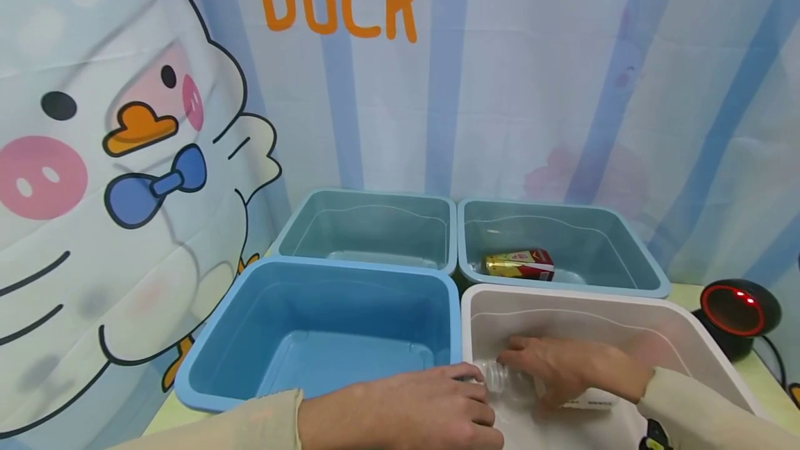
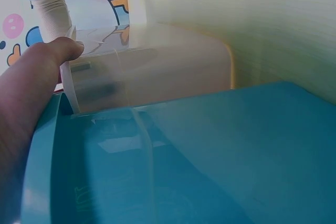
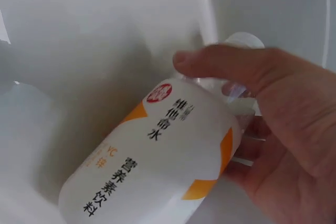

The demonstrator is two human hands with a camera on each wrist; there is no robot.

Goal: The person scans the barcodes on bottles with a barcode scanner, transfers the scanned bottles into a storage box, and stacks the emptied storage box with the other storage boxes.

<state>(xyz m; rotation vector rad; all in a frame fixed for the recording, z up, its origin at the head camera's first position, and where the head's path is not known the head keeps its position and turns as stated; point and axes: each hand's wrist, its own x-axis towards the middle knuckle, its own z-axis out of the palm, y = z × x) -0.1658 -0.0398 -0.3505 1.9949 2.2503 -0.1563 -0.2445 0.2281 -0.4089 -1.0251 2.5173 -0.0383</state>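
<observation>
A drink bottle [image 3: 152, 156] with a white label, black lettering and orange marks lies on its side in the white bin [image 1: 562, 304]. My right hand [image 1: 559, 367] grips it near the shoulder, thumb on one side and fingers around the other. In the head view, the clear neck [image 1: 496, 377] points left, close to my left fingers, and part of the label [image 1: 594, 400] shows under the right hand. My left hand [image 1: 419, 408] rests over the side where the blue bin [image 1: 250, 373] meets the white one. Its thumb [image 2: 67, 49] lies at the white bin's rim.
Behind stand two grey-green bins; the right one [image 1: 562, 210] contains a red and yellow carton [image 1: 519, 264], the left one [image 1: 375, 200] stands beside it. A black device [image 1: 740, 311] with glowing red lights is at the right. A duck-print curtain [image 1: 387, 103] hangs behind.
</observation>
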